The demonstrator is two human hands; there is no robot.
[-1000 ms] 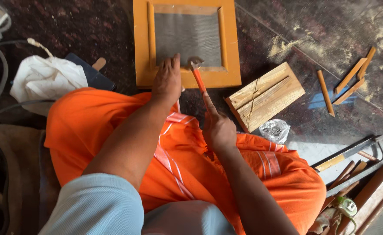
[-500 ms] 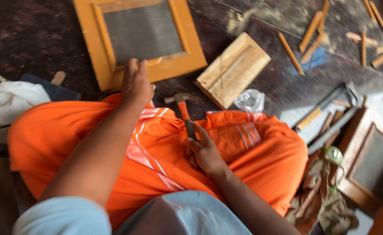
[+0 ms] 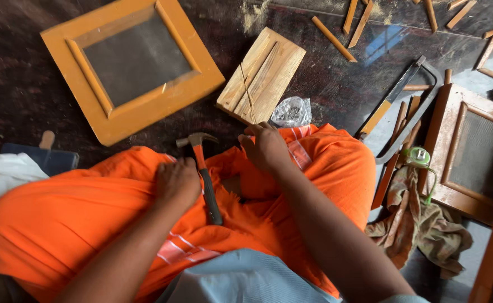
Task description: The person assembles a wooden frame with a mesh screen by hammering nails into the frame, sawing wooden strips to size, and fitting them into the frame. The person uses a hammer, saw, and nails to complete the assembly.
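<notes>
I sit with an orange cloth [image 3: 78,219] over my lap. A hammer [image 3: 206,179] with a red and black handle lies on the cloth between my hands, its head toward the floor. My left hand [image 3: 176,182] rests curled on the cloth, its knuckles against the hammer's handle, with nothing in it. My right hand [image 3: 266,146] is on my knee with its fingers curled into a fold of the cloth. An orange wooden frame [image 3: 145,115] with a grey mesh middle lies on the dark floor ahead at the left.
A pale wooden block [image 3: 260,76] and a crumpled plastic bag [image 3: 292,111] lie just beyond my right hand. A hacksaw [image 3: 403,101], a brown frame [image 3: 442,140], a rag [image 3: 420,224] and several wood strips [image 3: 333,38] are at the right. White cloth [image 3: 0,174] lies at the left.
My right hand has let go of the hammer, which now lies on my lap, and moved to my knee. My left hand has come off the orange frame onto the cloth. The view shifted right.
</notes>
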